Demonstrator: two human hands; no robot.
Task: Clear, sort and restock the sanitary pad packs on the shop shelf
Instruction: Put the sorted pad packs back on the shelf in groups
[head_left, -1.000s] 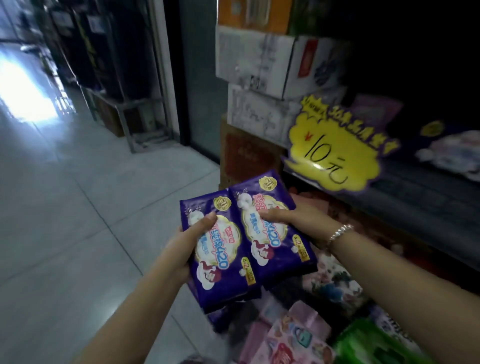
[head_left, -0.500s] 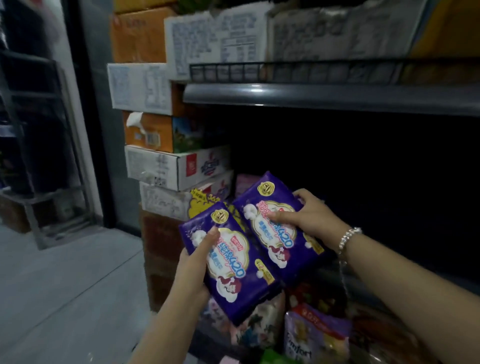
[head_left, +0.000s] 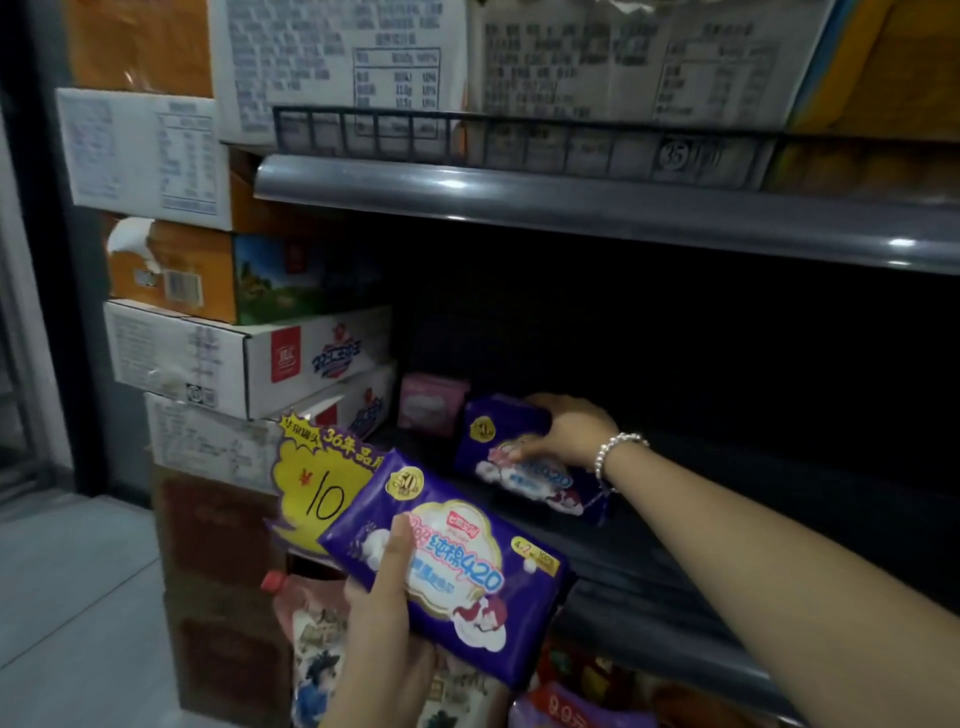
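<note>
Two purple sanitary pad packs are in my hands. My left hand (head_left: 387, 618) grips one purple pack (head_left: 457, 561) from below, thumb across its front, in front of the shelf edge. My right hand (head_left: 566, 428), with a bead bracelet on the wrist, holds the second purple pack (head_left: 524, 467) on the dark middle shelf (head_left: 649, 561), inside the bay near its left end. A pink pack (head_left: 431, 405) stands on the same shelf just left of and behind that pack. The rest of the shelf bay is dark.
A yellow price sign (head_left: 317, 483) marked 10 hangs at the shelf's left end. Stacked cartons (head_left: 244, 358) stand left of the bay. The upper shelf (head_left: 571, 202) with a wire rail carries boxes. Colourful packs (head_left: 322, 654) fill the level below. Grey floor (head_left: 67, 597) lies left.
The view swung from the aisle floor up to the shelf. My right hand carried its purple pack away from the other and onto the middle shelf. My left hand still holds its pack.
</note>
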